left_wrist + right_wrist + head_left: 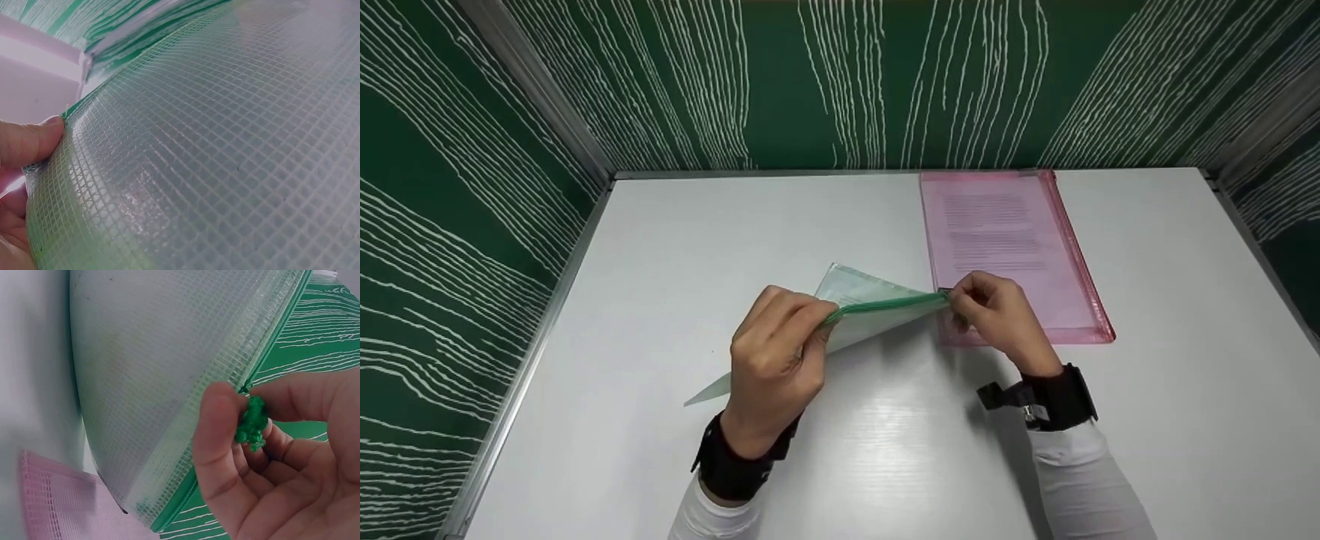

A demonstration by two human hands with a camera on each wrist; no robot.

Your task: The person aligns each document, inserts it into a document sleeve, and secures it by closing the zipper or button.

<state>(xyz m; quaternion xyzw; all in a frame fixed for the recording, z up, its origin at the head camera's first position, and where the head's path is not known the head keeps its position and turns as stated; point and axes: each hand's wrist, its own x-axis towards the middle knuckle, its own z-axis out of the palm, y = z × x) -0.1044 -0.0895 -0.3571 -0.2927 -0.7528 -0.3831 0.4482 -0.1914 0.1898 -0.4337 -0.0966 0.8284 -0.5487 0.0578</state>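
Observation:
A clear mesh zipper pouch [877, 319] with a green zipper [889, 304] is held up off the white table, bent, one corner pointing down to the left. My left hand [776, 356] pinches the left end of the zipper edge between thumb and fingers. At the zipper's right part, my right hand [994, 307] pinches a bunched green cord pull [254, 422] between thumb and forefinger. Close up in the left wrist view, the pouch's grid-patterned side [214, 146] fills most of the picture, with the left thumb [34, 140] on its edge.
A pink mesh zipper pouch [997, 225] with a printed sheet inside lies at the back right of the white table [675, 247], partly beneath the right hand in the head view. Green panels [780, 90] with white lines stand around the back and sides.

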